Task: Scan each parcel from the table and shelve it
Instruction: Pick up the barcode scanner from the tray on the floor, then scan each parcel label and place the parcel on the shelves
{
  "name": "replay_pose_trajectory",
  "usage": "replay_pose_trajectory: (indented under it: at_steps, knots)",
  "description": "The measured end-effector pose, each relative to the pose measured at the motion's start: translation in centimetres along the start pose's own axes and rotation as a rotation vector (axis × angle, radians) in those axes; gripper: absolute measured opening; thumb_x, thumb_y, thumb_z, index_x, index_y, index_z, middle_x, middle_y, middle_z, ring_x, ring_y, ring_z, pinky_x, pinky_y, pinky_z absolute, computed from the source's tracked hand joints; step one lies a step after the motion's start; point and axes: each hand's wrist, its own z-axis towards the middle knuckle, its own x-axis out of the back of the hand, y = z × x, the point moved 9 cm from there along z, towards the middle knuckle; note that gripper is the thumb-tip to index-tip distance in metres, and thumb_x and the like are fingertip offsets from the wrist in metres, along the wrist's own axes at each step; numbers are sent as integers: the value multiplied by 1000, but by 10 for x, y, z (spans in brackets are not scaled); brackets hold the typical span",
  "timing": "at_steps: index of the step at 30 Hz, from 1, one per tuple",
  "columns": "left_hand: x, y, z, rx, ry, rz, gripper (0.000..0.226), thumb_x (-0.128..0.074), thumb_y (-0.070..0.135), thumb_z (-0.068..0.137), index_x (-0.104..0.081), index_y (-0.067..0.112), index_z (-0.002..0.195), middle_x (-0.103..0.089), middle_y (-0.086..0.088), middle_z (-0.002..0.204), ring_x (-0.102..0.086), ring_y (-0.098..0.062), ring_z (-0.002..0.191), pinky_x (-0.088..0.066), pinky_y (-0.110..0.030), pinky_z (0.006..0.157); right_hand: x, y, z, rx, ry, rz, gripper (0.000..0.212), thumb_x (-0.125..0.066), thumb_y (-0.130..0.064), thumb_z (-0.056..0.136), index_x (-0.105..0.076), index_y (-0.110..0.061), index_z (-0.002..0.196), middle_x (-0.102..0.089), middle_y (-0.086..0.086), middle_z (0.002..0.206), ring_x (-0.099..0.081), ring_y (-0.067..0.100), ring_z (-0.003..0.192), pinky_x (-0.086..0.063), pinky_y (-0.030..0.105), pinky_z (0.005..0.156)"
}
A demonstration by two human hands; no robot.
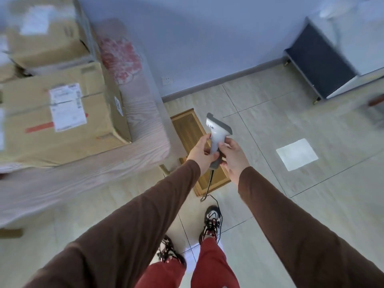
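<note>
A grey and white handheld barcode scanner [216, 129] is held upright in front of me, over the floor. My left hand [199, 151] grips its handle from the left, and my right hand [233, 155] holds the handle from the right. Its black cable [208, 185] hangs down toward the floor. On the table [87, 173] at the left lie cardboard parcels: a large one [56, 119] with a white shipping label nearest me, and another [45, 34] stacked behind it.
A wooden stool or low stand [191, 129] stands on the tiled floor just under the scanner, beside the table's corner. A dark cabinet [320, 63] sits against the wall at the upper right. My shoes and red trousers are below.
</note>
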Motion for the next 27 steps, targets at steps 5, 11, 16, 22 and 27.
replay_pose_trajectory:
  at_steps: [5,11,16,22,27]
  knots:
    - [46,33,-52,-97,3,-123,66,-68,21,99,-35,24,157,-66,-10,114,-68,-26,102,-62,-32,87,-40,-39,-62,119,-27,-2,28,-54,-23,107,-63,-19,132,-72,13,124,-68,28,117,-55,46,104]
    - [96,49,-92,-146,9,-212,66,-69,20,99,-38,25,157,-68,-10,126,-68,-24,112,-59,-35,97,-96,-61,-97,112,-127,25,23,-68,-36,98,-74,-18,111,-78,12,112,-75,25,107,-59,44,98]
    - [160,47,-110,-154,81,-315,69,-67,12,99,-36,25,160,-66,-13,134,-64,-24,122,-52,-37,108,-169,-67,-92,29,-298,98,35,-74,-36,93,-73,-6,111,-77,17,115,-76,28,105,-63,43,83]
    - [256,29,-134,-133,304,-307,60,-69,15,98,-46,23,153,-73,-4,120,-69,-17,109,-53,-32,102,-247,-81,-72,-38,-407,226,33,-73,-25,95,-67,-12,125,-76,11,122,-75,25,109,-62,44,85]
    - [371,-11,-167,-58,731,-139,50,-71,21,96,-55,20,143,-65,0,120,-62,-17,110,-51,-34,100,-282,-90,-48,16,-340,125,22,-78,-15,91,-69,-13,111,-73,12,104,-72,24,89,-61,37,71]
